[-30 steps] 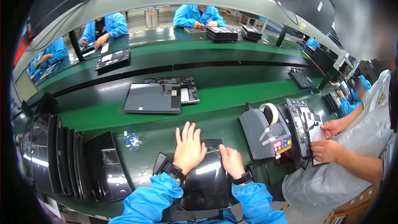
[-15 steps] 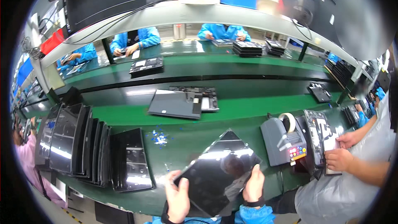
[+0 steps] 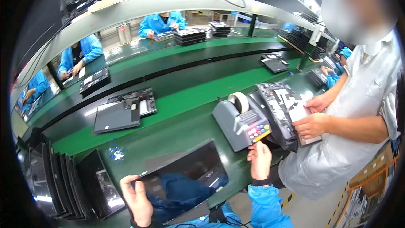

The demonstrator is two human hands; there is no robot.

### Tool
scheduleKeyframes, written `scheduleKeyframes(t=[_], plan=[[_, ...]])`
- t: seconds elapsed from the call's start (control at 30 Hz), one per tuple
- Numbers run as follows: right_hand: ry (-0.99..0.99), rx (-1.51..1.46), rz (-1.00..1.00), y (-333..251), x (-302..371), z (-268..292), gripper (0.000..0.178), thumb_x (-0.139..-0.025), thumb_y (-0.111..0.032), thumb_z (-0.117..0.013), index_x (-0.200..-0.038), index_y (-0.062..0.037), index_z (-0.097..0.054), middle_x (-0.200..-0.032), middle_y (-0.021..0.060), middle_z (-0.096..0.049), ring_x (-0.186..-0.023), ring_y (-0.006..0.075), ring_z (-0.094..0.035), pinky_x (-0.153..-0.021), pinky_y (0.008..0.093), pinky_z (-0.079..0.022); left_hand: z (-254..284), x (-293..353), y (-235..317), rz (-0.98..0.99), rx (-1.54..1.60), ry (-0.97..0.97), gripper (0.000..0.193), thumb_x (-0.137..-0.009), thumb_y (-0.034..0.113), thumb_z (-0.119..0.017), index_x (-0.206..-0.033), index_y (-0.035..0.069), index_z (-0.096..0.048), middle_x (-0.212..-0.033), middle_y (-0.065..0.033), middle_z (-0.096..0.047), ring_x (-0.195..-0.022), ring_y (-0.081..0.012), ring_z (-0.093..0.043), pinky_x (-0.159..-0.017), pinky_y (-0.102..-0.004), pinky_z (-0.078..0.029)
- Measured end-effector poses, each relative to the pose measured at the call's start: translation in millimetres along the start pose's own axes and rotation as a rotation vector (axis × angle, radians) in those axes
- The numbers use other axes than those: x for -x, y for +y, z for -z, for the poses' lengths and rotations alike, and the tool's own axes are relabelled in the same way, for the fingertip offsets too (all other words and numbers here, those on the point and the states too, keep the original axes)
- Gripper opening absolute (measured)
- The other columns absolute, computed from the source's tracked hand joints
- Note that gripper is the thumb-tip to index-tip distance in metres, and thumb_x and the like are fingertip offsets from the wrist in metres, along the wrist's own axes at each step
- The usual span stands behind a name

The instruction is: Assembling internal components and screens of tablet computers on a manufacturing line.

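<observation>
My left hand (image 3: 138, 202) grips the left edge of a glossy black screen panel (image 3: 183, 188), thumb on top. The panel lies tilted near the bench's front edge, with blurred reflections on it. My right hand (image 3: 260, 162) has let its side of the panel free. Its fingertips are pinched together at the front of a grey tape dispenser (image 3: 228, 122), just below the yellow strip under its coloured buttons. What lies between those fingertips is too small to make out. A pale tape roll (image 3: 239, 102) sits in the dispenser's top.
Black panels (image 3: 55, 181) stand in a leaning row at left, beside blue-white scraps (image 3: 116, 153). An opened laptop part (image 3: 118, 116) lies beyond. At right, a co-worker in grey (image 3: 337, 143) handles a laptop base (image 3: 276, 107) close to the dispenser. Other people in blue work across the bench.
My right hand has left the panel and reached the dispenser's front. The panel has turned and lowered in my left hand. The whole view has swung to the right.
</observation>
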State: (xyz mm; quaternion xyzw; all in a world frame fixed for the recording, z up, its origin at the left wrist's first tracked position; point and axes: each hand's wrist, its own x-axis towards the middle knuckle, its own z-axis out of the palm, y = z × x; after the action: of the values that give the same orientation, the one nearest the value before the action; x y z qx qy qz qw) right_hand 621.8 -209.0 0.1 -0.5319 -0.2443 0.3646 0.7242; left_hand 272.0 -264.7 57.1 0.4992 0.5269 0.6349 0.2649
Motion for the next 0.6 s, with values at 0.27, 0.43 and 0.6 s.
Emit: scheduleKeyframes(t=[0.27, 0.43, 0.6], plan=[[-0.217, 0.348, 0.516, -101, 20, -5, 0.016, -0.093, -0.011, -0.053, -0.078, -0.0061, -0.050, -0.071, -0.0012, -0.051, -0.063, 0.0069, -0.042, -0.058, 0.0233, -0.036, -8, 1, 13, 0.084, 0.130, -0.168, 0.018, -0.090, 0.001, -0.054, -0.107, 0.001, -0.050, -0.102, -0.0065, -0.051, -0.097, -0.0137, -0.049, -0.088, -0.0267, -0.039], [-1.430, 0.678, 0.808, -123, 64, -145, 0.015, -0.081, -0.016, -0.064, -0.077, -0.0052, -0.054, -0.075, 0.0106, -0.050, -0.073, 0.0294, -0.051, -0.064, 0.0360, -0.043, 4, 4, 18, 0.158, 0.241, -0.258, 0.021, -0.090, -0.002, -0.054, -0.109, 0.002, -0.048, -0.100, -0.0052, -0.052, -0.093, -0.0113, -0.049, -0.085, -0.0247, -0.040], [-1.600, 0.786, 0.894, -107, 78, -174, 0.019, -0.083, -0.019, -0.061, -0.077, -0.0054, -0.049, -0.077, 0.0118, -0.045, -0.072, 0.0291, -0.049, -0.062, 0.0385, -0.042, 1, 5, 26, 0.195, 0.319, -0.324, 0.018, -0.093, 0.001, -0.053, -0.109, 0.002, -0.047, -0.092, -0.0019, -0.053, -0.076, -0.0047, -0.047, -0.067, -0.0194, -0.041]])
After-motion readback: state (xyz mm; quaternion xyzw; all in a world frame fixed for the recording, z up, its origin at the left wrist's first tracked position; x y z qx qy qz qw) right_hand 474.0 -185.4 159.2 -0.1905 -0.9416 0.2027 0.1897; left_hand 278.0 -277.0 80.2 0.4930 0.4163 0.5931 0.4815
